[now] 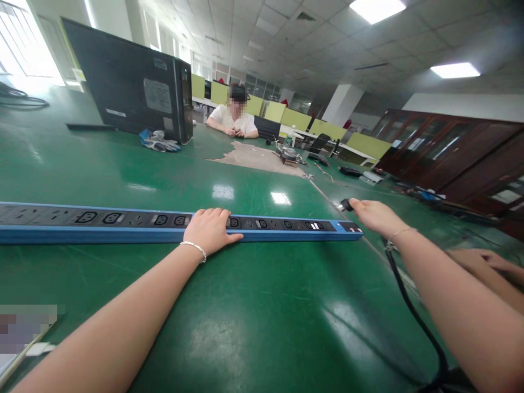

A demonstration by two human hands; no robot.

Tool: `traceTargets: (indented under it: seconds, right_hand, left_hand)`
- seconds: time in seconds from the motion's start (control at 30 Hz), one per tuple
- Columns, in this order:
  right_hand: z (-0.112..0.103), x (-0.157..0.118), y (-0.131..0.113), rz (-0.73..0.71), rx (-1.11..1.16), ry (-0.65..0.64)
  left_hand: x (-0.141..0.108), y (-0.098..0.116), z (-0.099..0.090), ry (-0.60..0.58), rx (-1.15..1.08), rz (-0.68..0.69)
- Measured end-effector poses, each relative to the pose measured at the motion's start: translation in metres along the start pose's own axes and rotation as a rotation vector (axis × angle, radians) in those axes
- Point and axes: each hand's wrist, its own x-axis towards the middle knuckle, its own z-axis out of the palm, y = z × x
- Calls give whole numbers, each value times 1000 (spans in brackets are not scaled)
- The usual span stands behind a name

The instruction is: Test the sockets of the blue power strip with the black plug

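Observation:
A long blue power strip (266, 236) with a black socket face lies across the green table. My left hand (208, 229) grips it near its middle, fingers over the top and thumb along the near edge, covering some sockets. Past the strip's right end, my right hand (374, 215) is closed on a black plug (346, 204), its metal prongs pointing left. The plug is raised and apart from the sockets. A black cord (403, 286) hangs below my right wrist and curves down to the lower right.
A black computer tower (135, 82) stands at the back left, with gloves (159, 141) beside it. Across the table sits a person (233, 117). Brown cardboard (257, 158) and a bottle (290, 136) lie further back. Another person's hand (487, 262) shows at the right edge.

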Motion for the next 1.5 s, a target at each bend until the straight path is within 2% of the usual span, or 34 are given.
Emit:
traceTargets:
  seconds: [0.2,0.43,0.83,1.5]
  right_hand:
    - [37,-22,-53,-67,114,-54]
    - [60,-26,-81,-102,146,-84]
    - [59,-28,-88,-40,105,-128]
    - [66,-28,-88,-73,35,-149]
  left_hand:
    - [0,1,-1,-10,-16,-10]
    - [0,0,0,7,-12,5]
    - [0,-1,1,22,-15,16]
    - [0,-1,5,48,4,19]
